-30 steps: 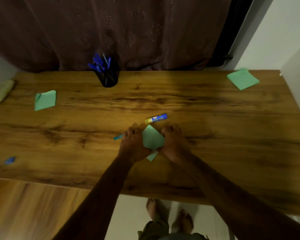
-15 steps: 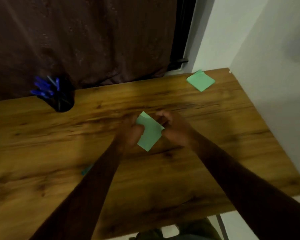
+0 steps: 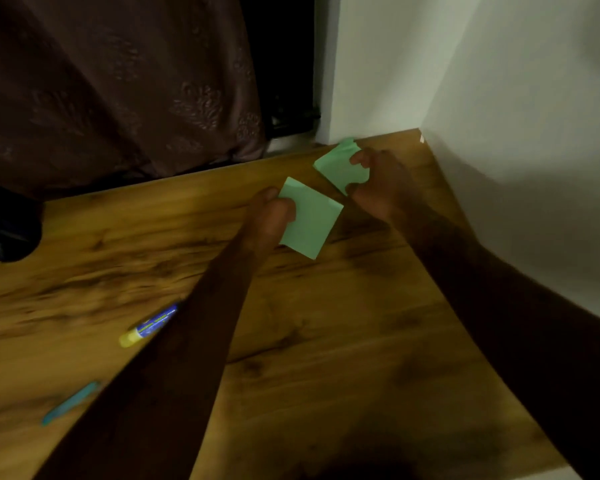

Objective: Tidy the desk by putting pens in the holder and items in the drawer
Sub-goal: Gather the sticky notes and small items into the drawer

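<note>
My left hand (image 3: 269, 216) pinches a green sticky-note pad (image 3: 309, 220) by its left edge, held just above the wooden desk (image 3: 326, 341). My right hand (image 3: 378, 181) grips a second green sticky-note pad (image 3: 336, 166) at the desk's far right corner, thumb and fingers curled on its right edge. A blue glue stick with a yellow cap (image 3: 149, 325) lies on the desk left of my left forearm. A teal pen (image 3: 70, 403) lies near the front left. The black pen holder (image 3: 9, 226) stands at the far left edge, mostly dark.
A dark brown curtain (image 3: 118, 91) hangs behind the desk. A white wall (image 3: 516, 133) borders the desk on the right. The desk's front edge runs across the lower right corner.
The view swung right. My right hand let go of the first pad and reached to the far right corner, taking the second pad. My left hand kept the first pad.
</note>
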{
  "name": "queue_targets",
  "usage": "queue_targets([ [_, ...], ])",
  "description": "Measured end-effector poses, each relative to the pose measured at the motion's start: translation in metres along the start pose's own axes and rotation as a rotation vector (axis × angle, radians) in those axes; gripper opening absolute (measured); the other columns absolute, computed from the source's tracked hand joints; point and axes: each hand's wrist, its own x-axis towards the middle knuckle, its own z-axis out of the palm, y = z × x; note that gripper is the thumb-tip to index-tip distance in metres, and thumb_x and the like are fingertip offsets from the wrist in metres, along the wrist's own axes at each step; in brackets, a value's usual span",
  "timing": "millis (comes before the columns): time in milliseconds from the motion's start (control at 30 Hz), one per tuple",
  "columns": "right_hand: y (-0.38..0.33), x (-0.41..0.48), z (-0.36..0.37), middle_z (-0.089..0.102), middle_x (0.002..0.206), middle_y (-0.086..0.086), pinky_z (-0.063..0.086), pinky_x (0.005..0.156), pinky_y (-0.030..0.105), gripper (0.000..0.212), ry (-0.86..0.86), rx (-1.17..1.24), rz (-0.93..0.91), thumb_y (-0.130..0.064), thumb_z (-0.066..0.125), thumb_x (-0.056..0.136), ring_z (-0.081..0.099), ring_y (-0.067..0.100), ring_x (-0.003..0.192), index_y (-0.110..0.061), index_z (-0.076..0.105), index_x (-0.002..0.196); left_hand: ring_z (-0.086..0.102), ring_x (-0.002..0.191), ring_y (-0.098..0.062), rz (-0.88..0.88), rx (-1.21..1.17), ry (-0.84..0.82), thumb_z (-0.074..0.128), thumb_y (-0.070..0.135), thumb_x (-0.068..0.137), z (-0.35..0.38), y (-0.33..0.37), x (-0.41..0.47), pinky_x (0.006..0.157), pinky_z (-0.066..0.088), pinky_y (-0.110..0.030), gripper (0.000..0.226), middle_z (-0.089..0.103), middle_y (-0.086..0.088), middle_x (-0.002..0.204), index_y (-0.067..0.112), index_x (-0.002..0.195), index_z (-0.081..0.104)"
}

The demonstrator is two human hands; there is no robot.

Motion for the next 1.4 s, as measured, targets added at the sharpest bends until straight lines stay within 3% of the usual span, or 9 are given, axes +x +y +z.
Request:
queue_targets([
  [133,0.011,0.033,0.005,0.049,0.142,0.006,0.045,0.106,0.045,0.062,-0.015,-0.062,-0.004,-0.038,0.072,0.077,0.046,0.033,0.133,-0.026,0.052,0.135,0.057,0.084,-0.025,-0.062,-0.052,0.028,0.052,0.0,0.081,0.021,0.009,0.019,0.059,0.042,-0.028,0.027,0.06,-0.005,0.092,0.008,0.106,0.058],
  [333,0.027,0.059,0.024,0.054,0.137,0.008,0.039,0.104,0.048,0.088,-0.045,-0.219,-0.008,-0.063,0.059,0.065,0.047,0.034,0.128,-0.024,0.043,0.143,0.057,0.077,-0.026,-0.062,-0.066,0.044,0.051,-0.002,0.078,0.035,0.015,0.038,0.066,0.045,-0.032,0.016,0.059,-0.005,0.082,0.013,0.078,0.055],
  [600,0.017,0.062,0.019,0.061,0.129,0.018,0.047,0.103,0.056,0.063,-0.151,0.03,0.124,-0.049,0.07,0.071,0.056,0.041,0.122,-0.016,0.063,0.125,0.064,0.092,-0.037,-0.064,-0.132,-0.004,0.055,0.008,0.063,0.036,0.008,0.039,0.082,0.054,-0.052,0.031,0.067,-0.012,0.096,0.01,0.092,0.063],
  [767,0.016,0.043,0.023,0.066,0.111,0.012,0.052,0.094,0.05,0.061,-0.09,-0.016,0.064,-0.054,0.047,0.064,0.062,0.034,0.107,-0.016,0.068,0.107,0.063,0.098,-0.04,-0.072,-0.188,-0.026,0.054,0.013,0.055,0.032,0.005,0.024,0.08,0.052,-0.049,0.042,0.067,-0.015,0.103,0.01,0.096,0.063],
  [900,0.008,0.024,0.013,0.068,0.112,0.002,0.059,0.083,0.04,0.043,-0.088,0.234,0.141,-0.019,0.082,0.072,0.066,0.02,0.099,-0.02,0.07,0.113,0.061,0.106,-0.043,-0.105,-0.228,-0.036,0.052,0.015,0.048,0.025,0.002,0.004,0.088,0.051,-0.052,0.053,0.065,-0.015,0.107,0.011,0.1,0.061],
  [1133,-0.012,-0.012,0.005,0.069,0.113,0.003,0.052,0.068,0.022,0.054,-0.125,0.468,0.064,-0.004,0.085,0.073,0.068,0.017,0.1,-0.016,0.063,0.121,0.062,0.108,-0.044,-0.034,-0.254,-0.036,0.056,0.017,0.05,-0.01,-0.015,-0.035,0.086,0.052,-0.054,0.068,0.069,-0.02,0.114,0.003,0.116,0.064],
  [1267,-0.037,-0.052,0.002,0.063,0.117,0.0,0.051,0.062,0.012,0.077,-0.097,0.601,-0.008,0.002,0.082,0.075,0.064,0.01,0.097,-0.024,0.047,0.139,0.068,0.096,-0.034,0.034,-0.283,-0.056,0.054,0.016,0.058,-0.05,-0.034,-0.067,0.071,0.054,-0.038,0.057,0.074,-0.012,0.106,0.007,0.112,0.068],
  [1333,-0.055,-0.075,0.002,0.064,0.111,-0.002,0.051,0.06,0.011,0.068,-0.133,0.649,-0.026,-0.001,0.078,0.082,0.063,0.002,0.089,-0.024,0.049,0.139,0.066,0.103,-0.039,0.045,-0.291,-0.009,0.056,0.015,0.055,-0.071,-0.046,-0.086,0.074,0.052,-0.039,0.061,0.073,-0.015,0.111,0.005,0.114,0.068],
  [1400,-0.075,-0.103,0.01,0.069,0.115,0.002,0.057,0.071,0.025,0.044,-0.173,0.674,-0.048,-0.009,0.074,0.089,0.067,0.009,0.092,-0.027,0.06,0.127,0.064,0.107,-0.042,0.042,-0.298,0.041,0.057,0.014,0.052,-0.093,-0.061,-0.109,0.078,0.05,-0.041,0.063,0.072,-0.017,0.112,0.003,0.114,0.067],
])
